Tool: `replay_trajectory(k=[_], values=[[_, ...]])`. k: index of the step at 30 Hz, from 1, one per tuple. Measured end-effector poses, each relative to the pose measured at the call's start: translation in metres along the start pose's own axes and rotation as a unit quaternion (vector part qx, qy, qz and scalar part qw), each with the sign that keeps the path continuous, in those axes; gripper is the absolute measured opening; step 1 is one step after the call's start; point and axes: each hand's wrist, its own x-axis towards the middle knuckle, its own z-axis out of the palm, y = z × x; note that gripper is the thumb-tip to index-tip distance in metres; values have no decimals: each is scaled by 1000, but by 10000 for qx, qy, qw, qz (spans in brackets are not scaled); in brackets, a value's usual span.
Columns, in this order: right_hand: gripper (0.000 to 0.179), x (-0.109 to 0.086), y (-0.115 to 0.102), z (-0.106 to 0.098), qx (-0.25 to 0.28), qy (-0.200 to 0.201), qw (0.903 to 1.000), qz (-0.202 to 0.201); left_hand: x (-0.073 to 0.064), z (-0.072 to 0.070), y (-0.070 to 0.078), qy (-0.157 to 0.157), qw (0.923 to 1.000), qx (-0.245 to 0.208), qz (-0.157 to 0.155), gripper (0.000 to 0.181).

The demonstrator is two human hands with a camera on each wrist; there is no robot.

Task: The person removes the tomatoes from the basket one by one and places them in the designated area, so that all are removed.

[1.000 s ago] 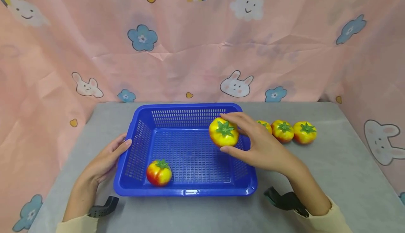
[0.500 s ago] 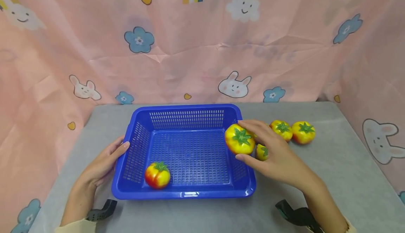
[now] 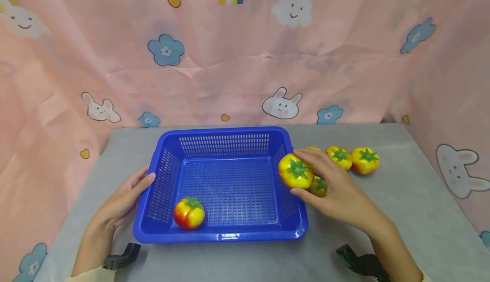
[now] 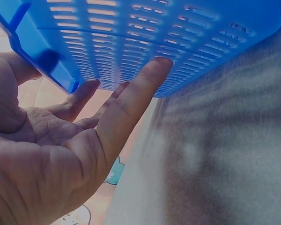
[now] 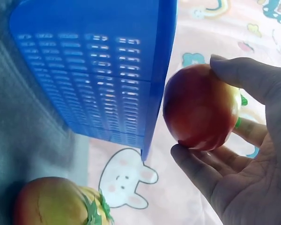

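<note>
My right hand [image 3: 337,188] holds a yellow-and-red toy tomato [image 3: 296,171] with a green star-shaped leaf, thumb on one side and fingers on the other. In the right wrist view this tomato [image 5: 201,110] is up at rim height, right beside the blue basket wall [image 5: 93,70]. Over at the left, my left hand [image 3: 122,199] grips the rim of the blue plastic basket [image 3: 229,236], thumb over the edge and fingers along the slotted outer side [image 4: 131,42]. One tomato [image 3: 189,213] sits inside the basket, in its near left corner.
More tomatoes stand on the grey table [image 3: 413,214] right of the basket: one [image 3: 319,187] partly behind the right hand, one [image 3: 314,148] mostly hidden, and two [image 3: 339,158] farther right. A pink patterned cloth [image 3: 229,82] encloses the back and sides.
My right hand has moved rightward with its tomato, from over the basket's inside to its right rim. The left hand keeps its grip on the basket; the head view shifted slightly.
</note>
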Motion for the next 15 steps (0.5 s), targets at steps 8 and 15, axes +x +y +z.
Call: replay_trajectory(k=[8, 15], values=[[76, -1, 5, -2, -96, 212, 9996, -127, -2, -1, -1, 64, 10000, 62, 0, 60], [77, -12, 12, -14, -49, 448, 9990, 55, -1, 1, -2, 100, 9998, 163, 2, 61]])
